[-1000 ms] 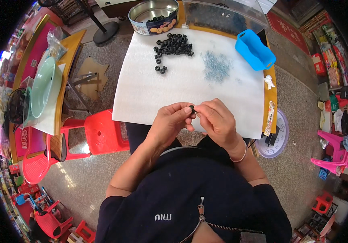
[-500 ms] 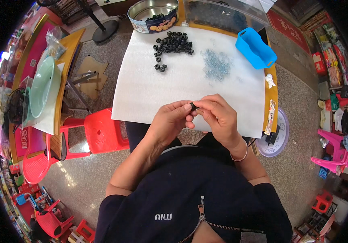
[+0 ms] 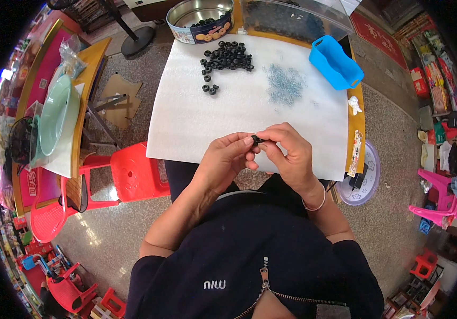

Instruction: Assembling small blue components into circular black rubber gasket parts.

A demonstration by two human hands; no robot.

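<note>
Over the near edge of the white sheet, my left hand pinches a small black knob-like part between thumb and forefinger. My right hand meets it from the other side, thumb and forefinger closed at the part; whether a small piece is between those fingertips I cannot make out. Farther out on the sheet lies a heap of similar black ring-shaped parts, with a few loose ones at its left. To the right of the heap, tiny clear-bluish pieces are spread in a patch.
A round tin with black parts stands at the back, beside a clear plastic bin. A blue basket rests at the right edge. Red chairs and a side table with a green basin are to my left.
Both hands stay almost in place. The black part is turned slightly between the fingertips and shows a little more; the right fingers shift slightly around it.
</note>
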